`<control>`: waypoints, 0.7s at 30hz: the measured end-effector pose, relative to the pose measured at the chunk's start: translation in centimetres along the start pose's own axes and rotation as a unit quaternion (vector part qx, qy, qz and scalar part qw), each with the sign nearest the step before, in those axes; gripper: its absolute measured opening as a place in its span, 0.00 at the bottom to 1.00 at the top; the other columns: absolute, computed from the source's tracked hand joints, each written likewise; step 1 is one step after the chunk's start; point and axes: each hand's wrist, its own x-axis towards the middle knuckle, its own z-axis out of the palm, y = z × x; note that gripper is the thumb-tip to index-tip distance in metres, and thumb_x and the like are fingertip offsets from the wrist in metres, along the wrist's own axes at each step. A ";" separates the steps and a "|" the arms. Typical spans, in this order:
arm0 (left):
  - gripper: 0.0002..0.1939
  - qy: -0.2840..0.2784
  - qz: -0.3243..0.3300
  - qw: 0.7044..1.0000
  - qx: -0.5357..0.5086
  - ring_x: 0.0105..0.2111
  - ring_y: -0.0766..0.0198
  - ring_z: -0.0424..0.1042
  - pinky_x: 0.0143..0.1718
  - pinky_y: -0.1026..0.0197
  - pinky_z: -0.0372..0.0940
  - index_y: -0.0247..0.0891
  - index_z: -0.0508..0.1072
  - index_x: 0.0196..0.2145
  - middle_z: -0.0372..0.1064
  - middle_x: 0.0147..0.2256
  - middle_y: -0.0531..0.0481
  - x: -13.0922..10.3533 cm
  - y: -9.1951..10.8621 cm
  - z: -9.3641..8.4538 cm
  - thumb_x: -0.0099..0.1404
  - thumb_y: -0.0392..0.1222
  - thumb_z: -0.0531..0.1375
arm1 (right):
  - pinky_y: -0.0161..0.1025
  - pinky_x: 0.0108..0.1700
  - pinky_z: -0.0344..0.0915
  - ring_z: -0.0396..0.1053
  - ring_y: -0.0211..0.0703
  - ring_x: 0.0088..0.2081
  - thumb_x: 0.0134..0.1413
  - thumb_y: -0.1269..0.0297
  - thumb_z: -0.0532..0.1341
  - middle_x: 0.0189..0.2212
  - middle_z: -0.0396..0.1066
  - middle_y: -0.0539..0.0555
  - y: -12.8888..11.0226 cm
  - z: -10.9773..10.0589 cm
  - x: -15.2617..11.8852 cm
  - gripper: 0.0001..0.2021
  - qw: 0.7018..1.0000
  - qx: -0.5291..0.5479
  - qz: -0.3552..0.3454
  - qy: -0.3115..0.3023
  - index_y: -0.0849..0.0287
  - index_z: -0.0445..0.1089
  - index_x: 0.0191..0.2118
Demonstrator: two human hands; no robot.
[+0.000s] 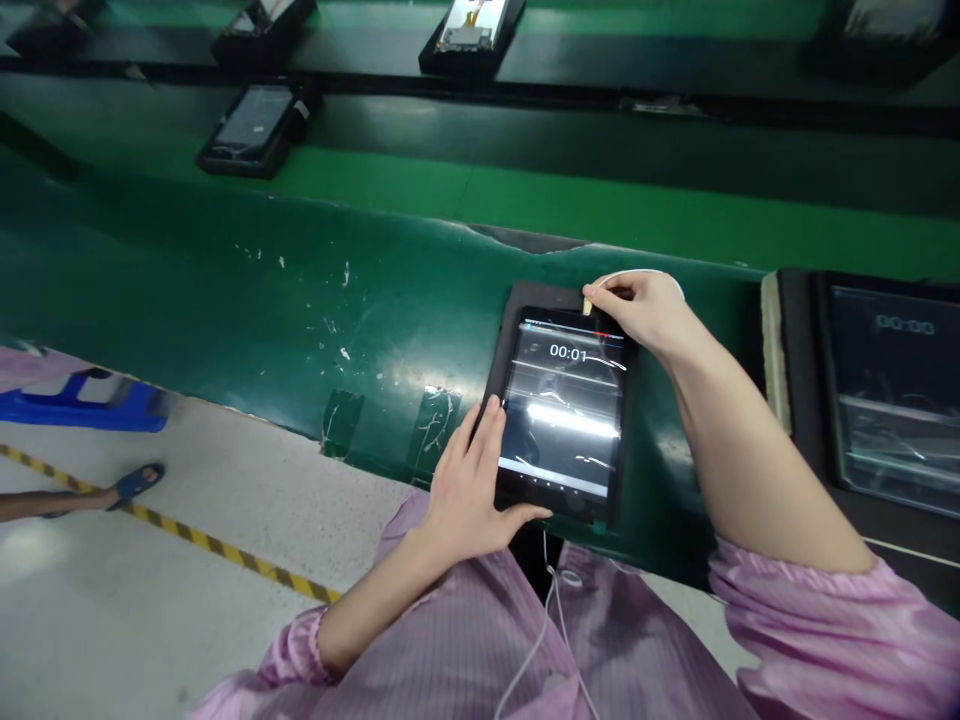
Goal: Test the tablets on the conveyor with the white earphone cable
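Note:
A black tablet lies on a dark foam pad at the front edge of the green bench, its lit screen reading 00:01. My left hand holds the tablet's lower left corner, fingers along the left edge and thumb at the bottom edge. At the top edge, my right hand pinches a small pale yellow plug between thumb and forefinger. A white cable loops over that hand. The plug touches the tablet's top right part, but how far it sits in the port is hidden.
On the right stands another tablet on dark foam, showing 00:00. Several devices in black trays, one a tablet, rest on the line beyond the bench. White cords hang at my lap. A person's sandalled foot and a blue stool are at left.

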 end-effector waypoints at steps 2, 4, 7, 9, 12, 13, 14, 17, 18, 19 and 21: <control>0.60 0.002 0.005 1.000 0.001 0.67 0.36 0.53 0.59 0.37 0.62 0.38 0.27 0.71 0.51 0.67 0.29 0.1 0.0 0.0 0.61 0.68 0.61 | 0.46 0.41 0.68 0.73 0.50 0.34 0.53 0.58 0.64 0.32 0.77 0.57 -0.6 0.2 0.0 0.12 1.000 -0.023 -0.003 -0.002 0.54 0.69 0.22; 0.61 0.005 0.003 1.000 -0.001 0.67 0.36 0.53 0.59 0.37 0.62 0.40 0.26 0.71 0.51 0.67 0.30 0.1 0.0 -0.1 0.60 0.67 0.63 | 0.49 0.48 0.68 0.73 0.54 0.41 0.56 0.59 0.61 0.36 0.77 0.58 -1.3 0.2 -1.1 0.11 0.999 -0.038 -0.031 -0.013 0.55 0.70 0.24; 0.64 -0.012 -0.024 1.000 -0.014 0.67 0.37 0.52 0.61 0.36 0.61 0.42 0.26 0.71 0.50 0.68 0.32 0.1 0.1 -0.4 0.57 0.64 0.67 | 0.58 0.62 0.59 0.64 0.61 0.59 0.59 0.57 0.57 0.52 0.72 0.62 -2.3 -0.8 -6.4 0.14 0.996 -0.044 -0.080 -0.004 0.58 0.74 0.43; 0.64 -0.025 -0.042 0.998 -0.035 0.68 0.37 0.50 0.62 0.36 0.59 0.43 0.27 0.71 0.47 0.69 0.33 0.1 0.3 -0.7 0.56 0.63 0.68 | 0.59 0.65 0.57 0.56 0.60 0.66 0.61 0.55 0.57 0.63 0.63 0.60 -2.8 -2.0 -12.2 0.20 0.995 -0.019 -0.099 -0.012 0.56 0.70 0.56; 0.54 -0.012 -0.059 0.995 -0.077 0.68 0.39 0.51 0.63 0.36 0.57 0.42 0.35 0.71 0.49 0.69 0.35 0.3 0.7 -0.9 0.62 0.59 0.64 | 0.46 0.57 0.70 0.71 0.48 0.56 0.66 0.62 0.53 0.54 0.72 0.50 -3.0 -3.3 -21.3 0.17 0.966 0.065 -0.148 -0.200 0.41 0.72 0.55; 0.48 0.002 -0.065 0.994 -0.089 0.67 0.41 0.53 0.63 0.36 0.57 0.42 0.38 0.70 0.52 0.68 0.35 0.3 0.8 -0.8 0.64 0.56 0.61 | 0.42 0.53 0.73 0.73 0.47 0.52 0.65 0.63 0.56 0.52 0.74 0.49 -3.0 -3.3 -23.8 0.17 0.941 0.077 -0.141 -0.296 0.38 0.72 0.54; 0.43 0.020 -0.073 0.992 -0.098 0.66 0.42 0.55 0.63 0.36 0.57 0.40 0.42 0.69 0.55 0.66 0.35 0.4 1.0 -0.7 0.67 0.53 0.59 | 0.41 0.51 0.74 0.74 0.47 0.52 0.62 0.65 0.59 0.52 0.74 0.49 -2.8 -3.0 -25.7 0.18 0.919 0.078 -0.124 -0.365 0.38 0.72 0.55; 0.36 0.072 -0.098 0.987 -0.108 0.63 0.43 0.60 0.62 0.37 0.58 0.37 0.49 0.67 0.60 0.63 0.34 0.8 1.6 -0.1 0.68 0.49 0.57 | 0.37 0.47 0.75 0.77 0.44 0.44 0.60 0.69 0.62 0.45 0.77 0.51 -2.0 -1.0 -28.8 0.15 0.884 0.136 -0.060 -0.444 0.45 0.76 0.50; 0.35 0.081 -0.105 0.985 -0.107 0.63 0.43 0.61 0.61 0.37 0.59 0.37 0.50 0.66 0.61 0.62 0.34 0.9 1.8 0.1 0.67 0.49 0.58 | 0.36 0.44 0.75 0.77 0.43 0.41 0.61 0.69 0.61 0.40 0.78 0.52 -1.7 -0.3 -29.2 0.12 0.882 0.161 -0.049 -0.440 0.48 0.78 0.46; 0.36 0.087 -0.111 0.984 -0.106 0.63 0.43 0.61 0.61 0.36 0.59 0.37 0.50 0.66 0.61 0.62 0.34 1.0 1.9 0.2 0.66 0.49 0.59 | 0.34 0.41 0.74 0.77 0.42 0.38 0.62 0.68 0.61 0.37 0.77 0.52 -1.2 0.4 -29.5 0.09 0.884 0.178 -0.042 -0.430 0.50 0.78 0.42; 0.36 0.090 -0.119 0.983 -0.105 0.63 0.43 0.61 0.61 0.36 0.58 0.39 0.51 0.66 0.61 0.62 0.36 1.0 2.1 0.3 0.65 0.48 0.60 | 0.34 0.38 0.74 0.76 0.41 0.35 0.64 0.62 0.61 0.34 0.77 0.52 -0.3 1.3 -29.8 0.08 0.900 0.185 -0.046 -0.391 0.51 0.78 0.39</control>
